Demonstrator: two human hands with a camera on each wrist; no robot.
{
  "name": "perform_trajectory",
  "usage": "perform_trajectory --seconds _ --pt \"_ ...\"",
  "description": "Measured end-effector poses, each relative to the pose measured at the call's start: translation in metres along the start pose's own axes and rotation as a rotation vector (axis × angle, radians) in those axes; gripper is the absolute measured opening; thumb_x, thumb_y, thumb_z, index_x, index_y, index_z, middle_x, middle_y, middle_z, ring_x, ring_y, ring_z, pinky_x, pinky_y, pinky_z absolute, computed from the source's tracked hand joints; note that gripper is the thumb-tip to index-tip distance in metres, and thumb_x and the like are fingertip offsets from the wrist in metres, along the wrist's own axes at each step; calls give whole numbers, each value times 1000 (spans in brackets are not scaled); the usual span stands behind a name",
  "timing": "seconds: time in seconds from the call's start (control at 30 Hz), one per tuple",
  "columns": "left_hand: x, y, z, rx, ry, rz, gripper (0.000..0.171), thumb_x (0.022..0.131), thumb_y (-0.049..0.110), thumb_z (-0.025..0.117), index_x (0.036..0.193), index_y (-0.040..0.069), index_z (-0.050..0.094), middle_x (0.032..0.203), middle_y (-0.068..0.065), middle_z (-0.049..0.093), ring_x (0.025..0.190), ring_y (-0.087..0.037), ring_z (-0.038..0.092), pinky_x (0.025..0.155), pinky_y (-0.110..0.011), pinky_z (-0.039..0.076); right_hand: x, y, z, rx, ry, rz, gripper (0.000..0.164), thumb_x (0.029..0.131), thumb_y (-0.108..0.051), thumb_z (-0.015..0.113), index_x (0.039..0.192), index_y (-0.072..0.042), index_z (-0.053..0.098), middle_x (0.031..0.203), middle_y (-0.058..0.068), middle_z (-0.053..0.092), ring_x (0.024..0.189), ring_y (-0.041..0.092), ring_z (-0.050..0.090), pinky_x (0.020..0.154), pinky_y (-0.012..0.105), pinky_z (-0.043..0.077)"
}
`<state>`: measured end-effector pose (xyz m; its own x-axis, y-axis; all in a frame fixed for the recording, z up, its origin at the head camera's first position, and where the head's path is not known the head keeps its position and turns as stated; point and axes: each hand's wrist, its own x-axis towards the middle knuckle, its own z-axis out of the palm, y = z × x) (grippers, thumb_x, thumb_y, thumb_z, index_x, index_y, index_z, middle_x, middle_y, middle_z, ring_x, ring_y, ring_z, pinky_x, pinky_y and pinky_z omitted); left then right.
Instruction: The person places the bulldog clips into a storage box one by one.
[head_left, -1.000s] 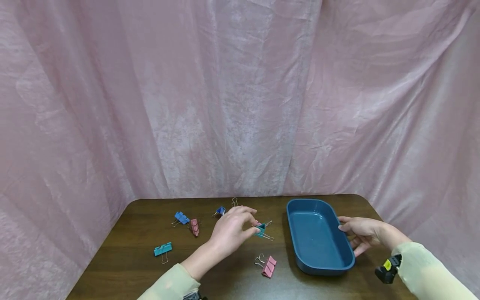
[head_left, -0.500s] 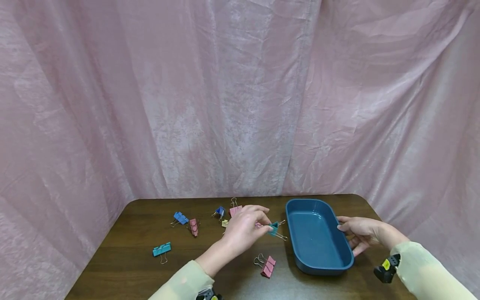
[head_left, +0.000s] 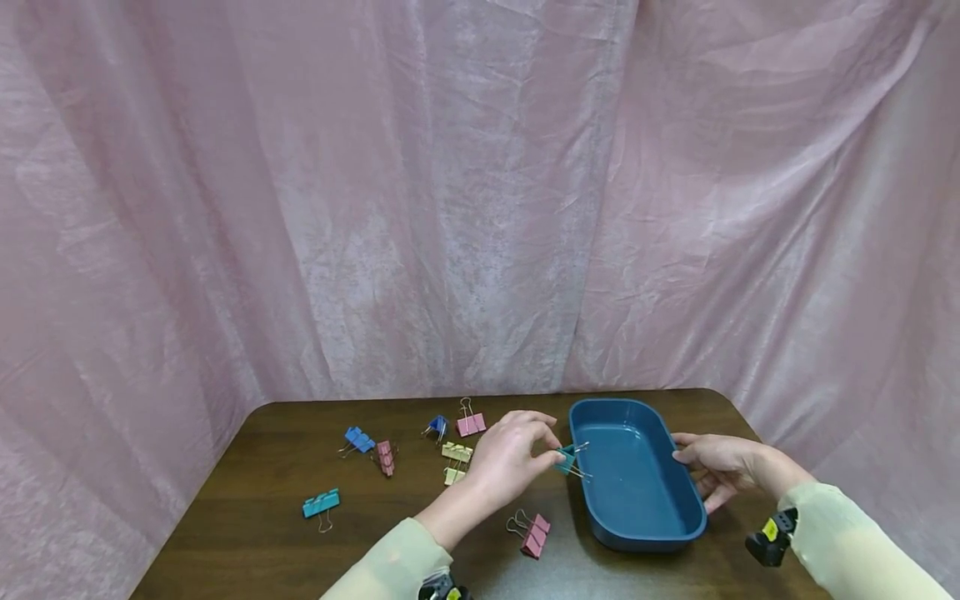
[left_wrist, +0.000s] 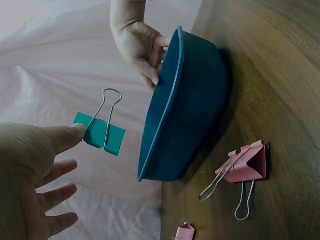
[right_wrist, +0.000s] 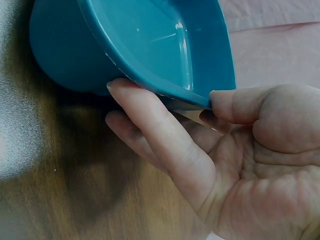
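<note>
My left hand (head_left: 512,458) pinches a teal binder clip (head_left: 566,461) between thumb and forefinger, right at the left rim of a deep blue tray (head_left: 637,492). The clip's wire handles overlap that rim in the head view. In the left wrist view, the thumb lies on the clip's teal body (left_wrist: 116,139) and the other fingers are spread. My right hand (head_left: 723,467) holds the tray's right side. The right wrist view shows the thumb on the tray's rim (right_wrist: 145,82) and the fingers below it, against the outer wall. The tray's inside shows no clips.
Nearest the tray lies a pink binder clip (head_left: 536,537). Another pink clip (head_left: 471,425), two yellow clips (head_left: 457,452) and a dark blue clip (head_left: 438,426) lie behind my left hand. Further left are a blue clip (head_left: 359,439), a red-pink clip (head_left: 386,458) and a second teal clip (head_left: 321,502).
My left hand has carried the teal binder clip rightward to the tray's edge, uncovering the yellow and pink clips behind it. My right hand keeps its hold on the tray.
</note>
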<state>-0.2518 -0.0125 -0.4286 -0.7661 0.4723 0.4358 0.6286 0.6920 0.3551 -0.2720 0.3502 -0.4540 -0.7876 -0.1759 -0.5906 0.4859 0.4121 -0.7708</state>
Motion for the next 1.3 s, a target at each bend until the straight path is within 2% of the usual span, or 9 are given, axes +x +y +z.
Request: perform_trajectory --seconds 0.2,0.47,0.7,1.3 --pt "6 5 6 10 -14 -13 10 88 38 81 91 28 79 126 11 68 119 -14 60 94 -32 50 -1 0 0 0 -8 2 59 109 -14 42 161 -7 16 136 30 56 95 48 71 69 53 61" --pt "15 10 15 22 2 30 10 88 37 81 91 27 79 123 10 70 117 -13 61 93 -29 50 -2 -1 0 -19 -3 -1 59 109 -15 42 161 -5 16 138 30 55 96 46 71 69 52 61" --pt "23 15 23 46 -1 32 10 88 38 81 92 29 79 122 12 69 117 -12 61 93 -27 50 -2 -1 1 -19 0 -3 59 109 -15 42 161 -6 15 137 30 55 95 46 71 69 52 61" --pt "34 20 46 168 -52 62 10 89 41 80 90 32 78 125 11 68 120 -14 59 101 -30 46 -1 -1 1 -7 2 0 58 109 -15 42 161 -5 16 137 31 55 95 48 71 69 52 61"
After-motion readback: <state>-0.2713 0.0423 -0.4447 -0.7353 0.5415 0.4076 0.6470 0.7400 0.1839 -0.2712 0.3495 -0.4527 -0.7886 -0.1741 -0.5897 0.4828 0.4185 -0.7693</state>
